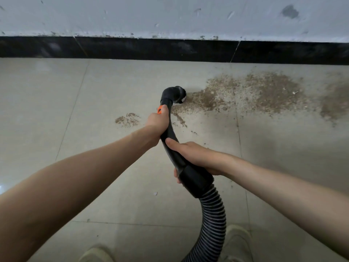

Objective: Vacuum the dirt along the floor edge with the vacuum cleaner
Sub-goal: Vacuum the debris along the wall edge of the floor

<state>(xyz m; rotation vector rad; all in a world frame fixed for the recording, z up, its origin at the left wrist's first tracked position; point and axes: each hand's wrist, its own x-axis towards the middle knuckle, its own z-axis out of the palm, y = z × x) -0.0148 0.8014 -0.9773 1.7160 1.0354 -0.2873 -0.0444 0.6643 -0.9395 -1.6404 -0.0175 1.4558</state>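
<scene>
A black curved vacuum handle [171, 129] ends in a round brush nozzle [178, 94] that rests on the tiled floor at the left end of a wide brown dirt patch [255, 91]. My left hand [157, 122] grips the handle high up, beside an orange slider [160, 110]. My right hand [196, 156] holds the handle lower down, just above the black cuff where the ribbed hose [213, 222] starts. A small separate dirt smear [127, 120] lies left of my left hand.
A black skirting strip [170, 49] runs along the foot of a scuffed grey wall [170, 16]. More dirt [336, 103] lies at the far right. My two light shoes [96, 254] [237, 241] stand at the bottom, with the hose passing between them.
</scene>
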